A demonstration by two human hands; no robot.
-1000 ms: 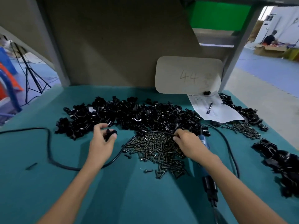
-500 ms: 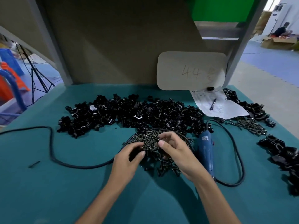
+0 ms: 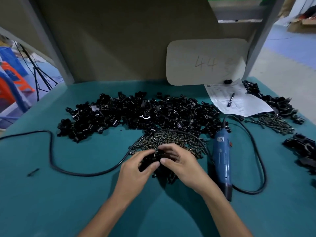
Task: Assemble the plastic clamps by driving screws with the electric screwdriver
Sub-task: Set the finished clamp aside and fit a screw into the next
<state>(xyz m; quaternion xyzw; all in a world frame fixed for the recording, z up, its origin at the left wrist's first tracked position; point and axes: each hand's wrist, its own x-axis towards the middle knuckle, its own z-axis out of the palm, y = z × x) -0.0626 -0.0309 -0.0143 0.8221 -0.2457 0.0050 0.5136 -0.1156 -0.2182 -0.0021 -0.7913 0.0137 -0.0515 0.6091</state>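
Head view puts the clamp [image 3: 147,162] over the near side of the screw pile [image 3: 172,139], just short of the middle of the bench [image 3: 85,202]. The left hand [image 3: 136,168] grips it, thumb and curled fingers closed around its black body. The right hand [image 3: 181,166] meets it from the other side, fingertips pinched at the clamp's top. Whether a screw sits between them is too small to tell. Fingers cover most of the clamp, so its long axis and which way its hole faces cannot be read.

Done well, the step probably means seating the screw straight in the hole and holding the clamp halves flush, so the driver bit will not tilt it.

Just right of the hands, the electric screwdriver [image 3: 222,159] lies flat. Its long axis runs from far edge to near edge, and its dark tip seems to point at the near edge. Loose clamps [image 3: 136,115] are heaped behind the screws, towards the far edge.
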